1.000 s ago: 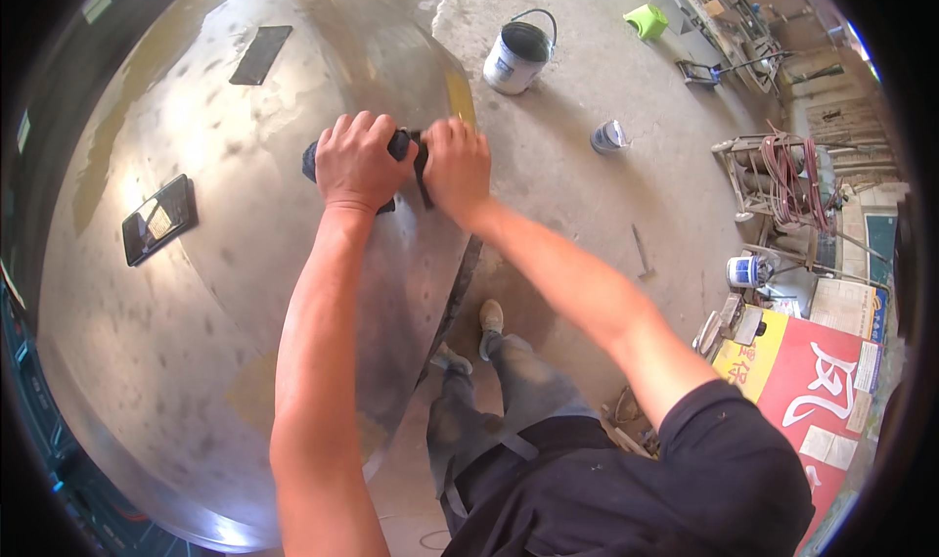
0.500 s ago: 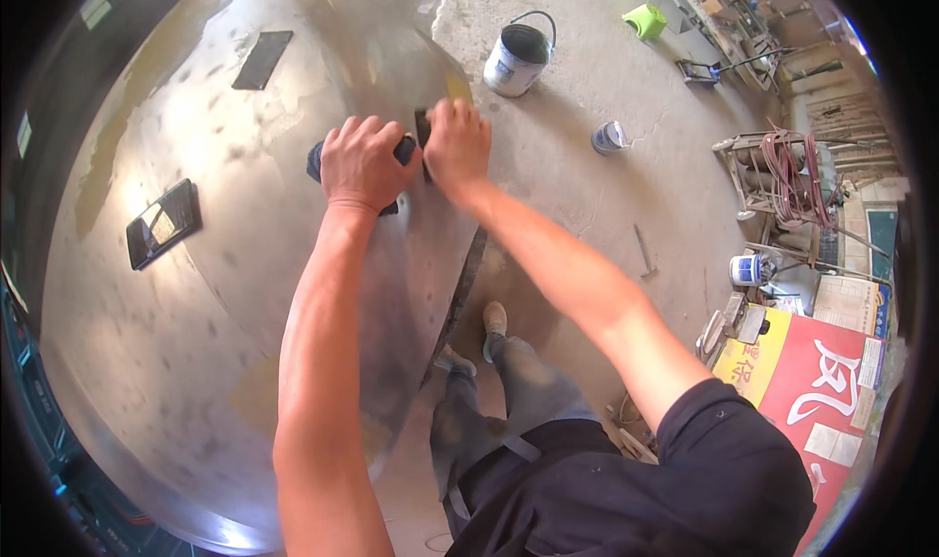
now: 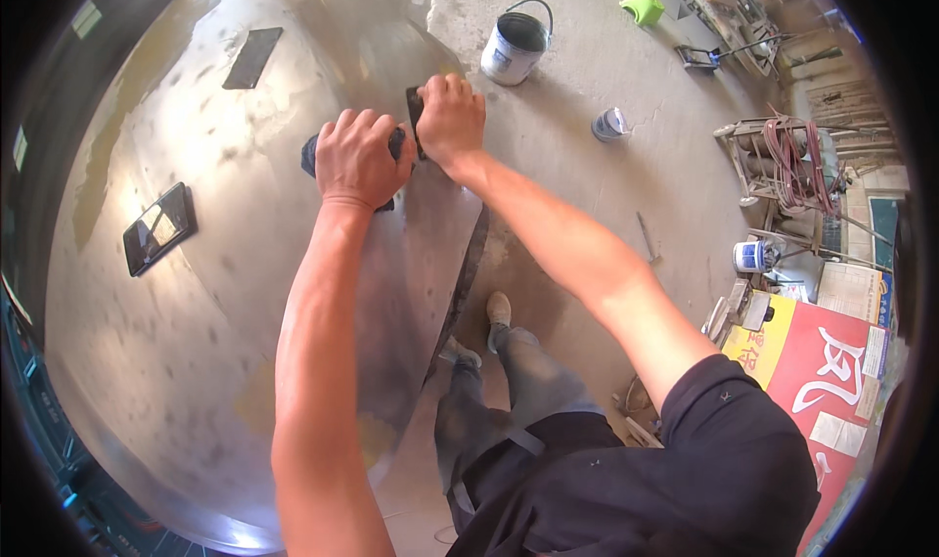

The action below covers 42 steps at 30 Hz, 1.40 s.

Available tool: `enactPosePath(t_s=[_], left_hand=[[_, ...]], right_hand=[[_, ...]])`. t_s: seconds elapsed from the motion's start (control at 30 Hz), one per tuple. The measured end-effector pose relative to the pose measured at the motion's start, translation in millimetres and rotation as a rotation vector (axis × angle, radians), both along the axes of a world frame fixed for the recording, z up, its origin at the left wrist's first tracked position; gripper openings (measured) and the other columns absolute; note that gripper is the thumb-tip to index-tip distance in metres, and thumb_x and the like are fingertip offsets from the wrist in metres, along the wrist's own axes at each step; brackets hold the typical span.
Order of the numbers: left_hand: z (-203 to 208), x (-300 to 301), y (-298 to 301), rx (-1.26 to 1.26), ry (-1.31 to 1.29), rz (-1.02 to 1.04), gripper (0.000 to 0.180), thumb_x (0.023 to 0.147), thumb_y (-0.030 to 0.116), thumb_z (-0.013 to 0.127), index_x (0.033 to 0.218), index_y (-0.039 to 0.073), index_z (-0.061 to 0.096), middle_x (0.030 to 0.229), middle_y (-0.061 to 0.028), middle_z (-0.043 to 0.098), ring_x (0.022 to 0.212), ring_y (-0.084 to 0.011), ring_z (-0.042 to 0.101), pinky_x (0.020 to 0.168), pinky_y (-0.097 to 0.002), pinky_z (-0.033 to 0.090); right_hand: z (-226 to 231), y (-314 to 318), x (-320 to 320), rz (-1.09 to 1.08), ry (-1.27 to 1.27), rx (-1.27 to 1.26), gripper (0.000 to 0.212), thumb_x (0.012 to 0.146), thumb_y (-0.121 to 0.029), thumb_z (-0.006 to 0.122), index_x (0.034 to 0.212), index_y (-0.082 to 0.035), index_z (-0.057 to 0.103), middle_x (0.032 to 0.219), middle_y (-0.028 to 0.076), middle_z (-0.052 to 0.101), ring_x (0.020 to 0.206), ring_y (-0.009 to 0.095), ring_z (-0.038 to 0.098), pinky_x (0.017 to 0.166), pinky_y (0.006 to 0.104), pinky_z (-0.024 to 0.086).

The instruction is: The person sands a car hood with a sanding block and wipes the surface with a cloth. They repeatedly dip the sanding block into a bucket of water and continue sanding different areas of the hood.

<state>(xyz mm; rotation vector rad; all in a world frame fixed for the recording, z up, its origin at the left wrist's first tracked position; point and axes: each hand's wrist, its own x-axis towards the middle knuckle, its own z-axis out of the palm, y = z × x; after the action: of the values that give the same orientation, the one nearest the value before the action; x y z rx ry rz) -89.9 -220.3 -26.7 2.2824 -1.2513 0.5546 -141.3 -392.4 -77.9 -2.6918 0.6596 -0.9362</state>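
A large, curved, bare-metal panel with dull grey patches spreads under my arms on the left. My left hand is closed over a dark, cloth-like bundle, pressed on the panel close to its right edge; most of the bundle is hidden under the palm. Just right of it, my right hand grips a thin dark flat piece, held edge-up at the panel's rim. A black phone and a dark rectangular sheet lie on the panel to the left.
On the concrete floor stand a white bucket, a smaller tin and a green container. A hammer-like tool lies nearer. At the right are a rack with a coiled hose, a white pail and a red-and-yellow board.
My right hand has slid a little farther away along the panel's edge with the dark flat piece. The left hand has barely shifted, and the whole view has moved slightly.
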Motion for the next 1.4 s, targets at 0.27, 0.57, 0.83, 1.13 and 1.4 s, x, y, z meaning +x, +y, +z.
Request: enactPosePath(t_s=[0.27, 0.57, 0.83, 1.13, 1.4], left_hand=[[-0.6, -2.3, 4.3, -0.004, 0.025, 0.046, 0.02, 0.09, 0.035, 0.08, 0.083, 0.017, 0.073, 0.09, -0.0014, 0.07, 0.094, -0.0285, 0.07, 0.083, -0.045, 0.054], [3.1, -1.4, 3.9, -0.046, -0.006, 0.073, 0.022, 0.091, 0.032, 0.08, 0.081, 0.016, 0.07, 0.088, -0.0009, 0.069, 0.09, -0.0284, 0.069, 0.08, -0.0454, 0.054], [2.6, -3.7, -5.0, -0.046, -0.034, 0.096, 0.023, 0.09, 0.031, 0.081, 0.078, 0.016, 0.068, 0.087, -0.0003, 0.069, 0.088, -0.0283, 0.07, 0.078, -0.0454, 0.054], [7.0, -3.4, -0.8, -0.017, -0.006, 0.125, 0.023, 0.093, 0.031, 0.081, 0.08, 0.015, 0.07, 0.088, -0.0005, 0.071, 0.089, -0.0286, 0.071, 0.081, -0.0449, 0.057], [10.8, -6.2, -0.5, 0.007, -0.009, 0.124, 0.021, 0.093, 0.03, 0.081, 0.082, 0.015, 0.071, 0.089, -0.0018, 0.071, 0.09, -0.0295, 0.071, 0.082, -0.0442, 0.057]], right_hand=[[-8.9, 19.5, -19.9, 0.091, -0.022, -0.02, 0.016, 0.108, -0.026, 0.068, 0.107, -0.011, 0.067, 0.107, 0.011, 0.068, 0.106, 0.035, 0.068, 0.091, 0.0522, 0.05], [42.6, -27.9, -29.5, -0.005, -0.246, 0.332, 0.021, 0.117, -0.031, 0.064, 0.116, -0.011, 0.07, 0.094, 0.017, 0.081, 0.086, 0.042, 0.079, 0.072, 0.0549, 0.058], [8.7, 43.2, -142.6, 0.353, -0.204, 0.318, 0.047, 0.092, -0.011, 0.086, 0.137, -0.009, 0.07, 0.136, 0.014, 0.071, 0.116, 0.038, 0.074, 0.094, 0.0461, 0.064], [10.1, 57.2, -152.2, 0.343, 0.224, 0.154, 0.087, 0.099, -0.037, 0.081, 0.167, 0.006, 0.049, 0.177, 0.023, 0.042, 0.163, 0.043, 0.04, 0.135, 0.0555, 0.034], [6.8, 54.3, -155.6, 0.413, 0.252, 0.222, 0.088, 0.105, -0.047, 0.076, 0.17, 0.004, 0.046, 0.184, 0.022, 0.037, 0.173, 0.043, 0.029, 0.14, 0.0562, 0.026]])
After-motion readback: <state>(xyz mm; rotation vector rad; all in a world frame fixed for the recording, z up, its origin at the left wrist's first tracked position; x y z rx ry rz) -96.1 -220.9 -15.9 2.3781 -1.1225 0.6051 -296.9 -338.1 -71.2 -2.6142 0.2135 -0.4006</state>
